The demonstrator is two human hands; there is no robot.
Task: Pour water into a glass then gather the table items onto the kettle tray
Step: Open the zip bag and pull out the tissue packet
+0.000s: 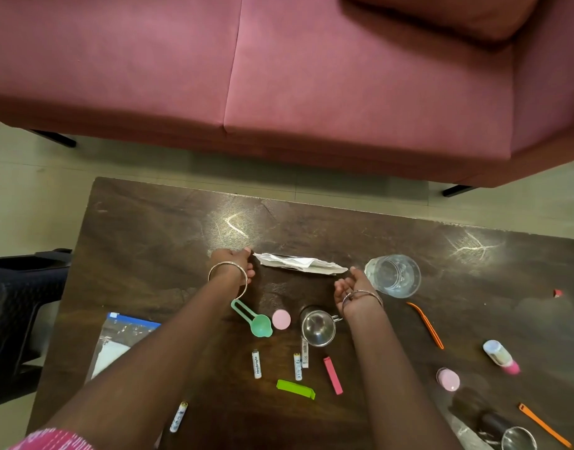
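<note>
Clear drinking glass (393,276) stands upright at centre right of the dark wooden table (155,228); it seems to hold some water, though the wide view does not settle it, so I judge the pouring done or nearly so; the gathering looks barely begun. No kettle tray can be picked out for certain; a dark object at the lower right edge may belong to the kettle.

Items lie scattered across the lower half of the frame: a green plastic scoop (256,323), a round pink cap (281,319), a small steel cup (318,326), several white batteries (256,363), a lime green clip (295,388), a pink clip (333,375), an orange plastic tweezer (425,323) and a small bottle with a pink cap (501,356); all of these are left to collect.

Both hands reach for a flat crumpled white packet (300,264) at mid-frame, just left of the glass. Left hand (233,259) has its fingertips at the packet's left end, fingers bent and close together; whether they pinch it I cannot tell. Right hand (347,287) lies palm upward with fingers loosely curled and a little apart, one tip at the packet's right end, gripping nothing.
</note>
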